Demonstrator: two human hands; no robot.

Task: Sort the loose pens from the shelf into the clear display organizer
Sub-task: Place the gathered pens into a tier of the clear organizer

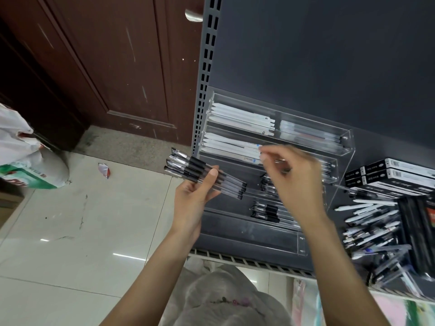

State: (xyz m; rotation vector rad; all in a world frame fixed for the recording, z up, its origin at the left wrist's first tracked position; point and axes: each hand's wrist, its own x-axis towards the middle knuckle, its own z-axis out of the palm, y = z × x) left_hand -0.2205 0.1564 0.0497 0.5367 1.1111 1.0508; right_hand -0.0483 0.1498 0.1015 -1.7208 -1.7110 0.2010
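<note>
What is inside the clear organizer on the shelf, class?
The clear organizer holds white pens in its upper left slots, clear pens beside them, and black-capped pens lower down. The right hand covers the middle slots, so their contents are hidden.

I see the organizer (270, 128): clear glossy plastic. Pens (204, 176): clear plastic barrels, black caps. Shelf (329, 55): matt dark grey metal. Door (94, 55): brown wood, scuffed. Floor (70, 231): glossy tile. Bag (226, 300): crinkled thin plastic.

clear tiered organizer (339, 147) part-filled, loose pens (374, 231) piled beside
</note>
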